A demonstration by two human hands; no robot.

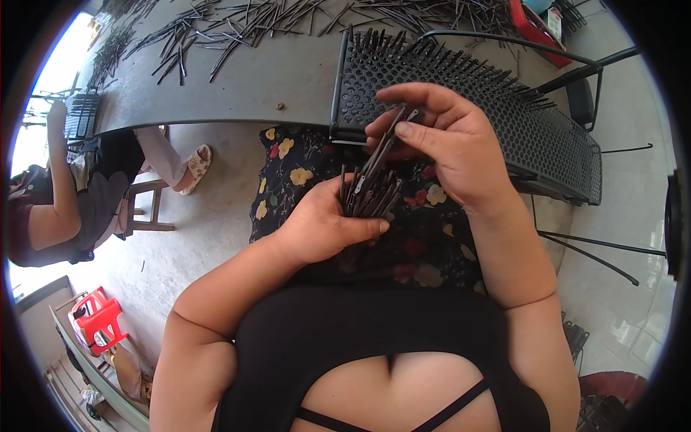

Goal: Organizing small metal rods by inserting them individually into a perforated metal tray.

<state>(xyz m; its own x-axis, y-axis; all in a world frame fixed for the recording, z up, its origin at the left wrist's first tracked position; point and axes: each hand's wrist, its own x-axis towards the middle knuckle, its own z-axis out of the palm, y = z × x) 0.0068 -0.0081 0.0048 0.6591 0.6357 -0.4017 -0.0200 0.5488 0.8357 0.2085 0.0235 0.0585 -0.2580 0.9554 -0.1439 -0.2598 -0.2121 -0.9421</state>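
A thick bundle of thin dark metal strips (371, 196) is wrapped in my left hand (320, 219), low in front of my lap. Above it, my right hand (461, 140) pinches a few more dark strips (389, 140) between thumb and fingers. These slant down toward the bundle, and at least one shows a small hole near its end. Just beyond my right hand lies a black perforated rack (525, 137). Rows of similar strips (446, 54) stand in holes along its far side, while many nearer holes hold none.
Loose dark strips (237, 29) are scattered over the far part of the grey table (216, 93). Bent black metal rods (518, 43) reach across the rack's right side. At left, another person (65, 187) sits by a smaller rack (83, 111). A red plastic stool (99, 320) stands lower left.
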